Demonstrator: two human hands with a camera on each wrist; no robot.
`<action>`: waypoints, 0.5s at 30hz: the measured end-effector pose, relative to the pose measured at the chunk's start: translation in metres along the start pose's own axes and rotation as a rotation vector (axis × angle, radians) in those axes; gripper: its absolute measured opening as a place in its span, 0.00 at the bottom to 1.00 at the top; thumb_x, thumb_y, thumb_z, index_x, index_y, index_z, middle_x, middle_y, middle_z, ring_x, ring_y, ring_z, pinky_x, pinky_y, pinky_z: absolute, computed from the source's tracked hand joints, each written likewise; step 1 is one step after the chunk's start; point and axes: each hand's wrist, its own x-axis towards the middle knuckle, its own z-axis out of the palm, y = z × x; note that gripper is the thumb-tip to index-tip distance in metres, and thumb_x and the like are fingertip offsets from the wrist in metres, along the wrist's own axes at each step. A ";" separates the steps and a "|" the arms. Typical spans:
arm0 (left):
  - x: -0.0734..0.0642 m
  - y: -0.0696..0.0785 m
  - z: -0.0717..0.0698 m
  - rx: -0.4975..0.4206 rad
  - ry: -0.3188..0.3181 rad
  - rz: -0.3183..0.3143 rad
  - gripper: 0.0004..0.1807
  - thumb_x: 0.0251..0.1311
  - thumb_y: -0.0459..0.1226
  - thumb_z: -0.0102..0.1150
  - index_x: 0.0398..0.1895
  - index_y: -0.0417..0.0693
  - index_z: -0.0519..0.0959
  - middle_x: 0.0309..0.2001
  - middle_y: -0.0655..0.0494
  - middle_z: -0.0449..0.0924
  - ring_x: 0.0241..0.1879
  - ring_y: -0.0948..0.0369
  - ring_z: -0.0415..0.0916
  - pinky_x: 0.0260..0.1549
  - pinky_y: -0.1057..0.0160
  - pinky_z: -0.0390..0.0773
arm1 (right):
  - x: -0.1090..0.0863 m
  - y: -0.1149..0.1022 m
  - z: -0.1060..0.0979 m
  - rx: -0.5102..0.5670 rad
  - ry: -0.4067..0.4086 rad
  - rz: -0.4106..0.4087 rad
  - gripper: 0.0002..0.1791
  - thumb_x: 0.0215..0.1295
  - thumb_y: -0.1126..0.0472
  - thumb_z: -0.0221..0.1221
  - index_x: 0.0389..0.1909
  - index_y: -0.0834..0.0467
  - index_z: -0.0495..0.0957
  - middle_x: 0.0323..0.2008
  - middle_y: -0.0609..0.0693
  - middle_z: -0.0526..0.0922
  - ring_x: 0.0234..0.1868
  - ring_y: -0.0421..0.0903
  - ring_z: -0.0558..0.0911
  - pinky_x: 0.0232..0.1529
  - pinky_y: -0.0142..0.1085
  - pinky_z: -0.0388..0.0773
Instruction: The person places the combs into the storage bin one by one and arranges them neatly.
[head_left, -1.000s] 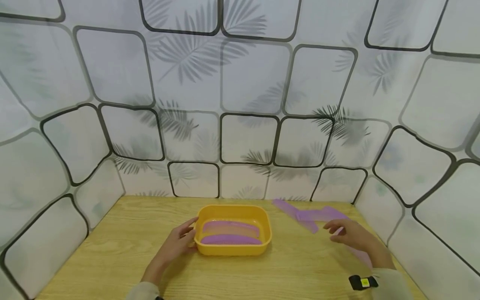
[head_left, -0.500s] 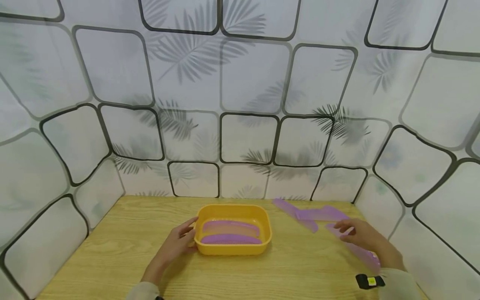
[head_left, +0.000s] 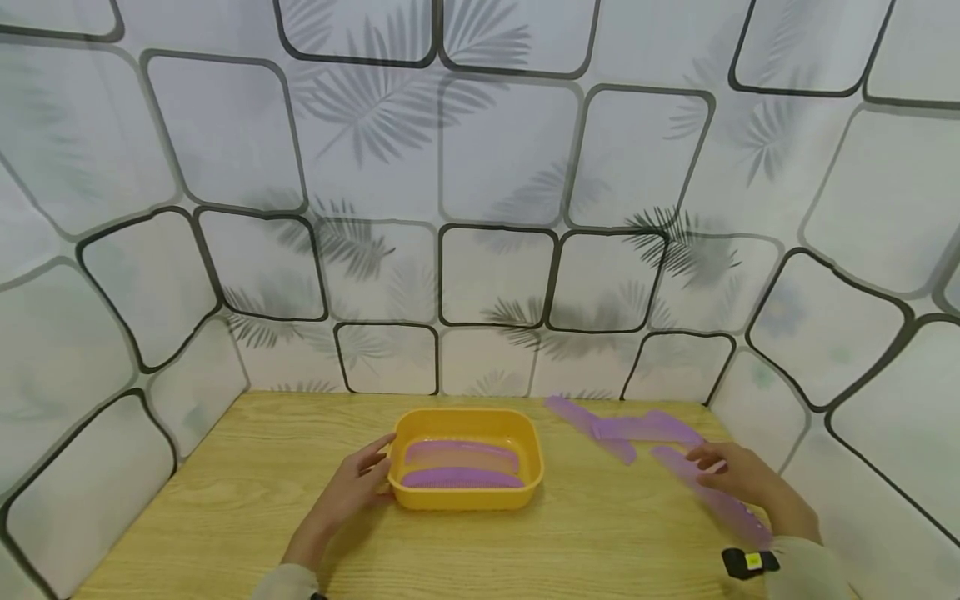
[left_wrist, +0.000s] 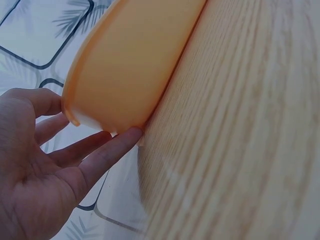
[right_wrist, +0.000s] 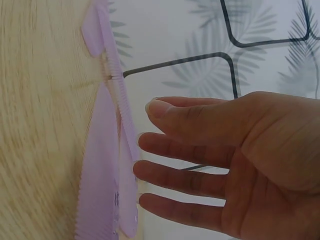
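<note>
In the head view a yellow plastic tray (head_left: 467, 501) stands mid-table with two purple combs in it, the nearer comb (head_left: 461, 478) showing its teeth. My left hand (head_left: 352, 485) holds the tray's left end. In the left wrist view, one finger bends at the tray's (left_wrist: 120, 65) rim and others reach its lower side near the tabletop. At the right, my right hand (head_left: 738, 475) hovers over a purple comb (head_left: 716, 504) lying slantwise. In the right wrist view, that hand's fingers are spread and loosely extended, apparently apart from the combs (right_wrist: 100, 175).
Two more purple combs lie crossed near the back wall: a slanting comb (head_left: 573, 414) and a comb (head_left: 648, 428) over it. The wood-grain table (head_left: 300, 425) is bounded by patterned walls (head_left: 495, 358) at the back and both sides.
My right hand has moved right and slightly nearer, from beside the crossed combs to above the slanting comb at the right. The left hand and the tray have not moved.
</note>
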 end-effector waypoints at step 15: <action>-0.003 0.004 -0.001 -0.023 -0.041 0.019 0.32 0.81 0.38 0.46 0.81 0.35 0.53 0.69 0.21 0.65 0.63 0.38 0.76 0.49 0.48 0.89 | -0.006 0.017 0.001 0.081 -0.053 0.072 0.20 0.68 0.64 0.65 0.52 0.76 0.78 0.46 0.71 0.85 0.43 0.59 0.86 0.38 0.32 0.84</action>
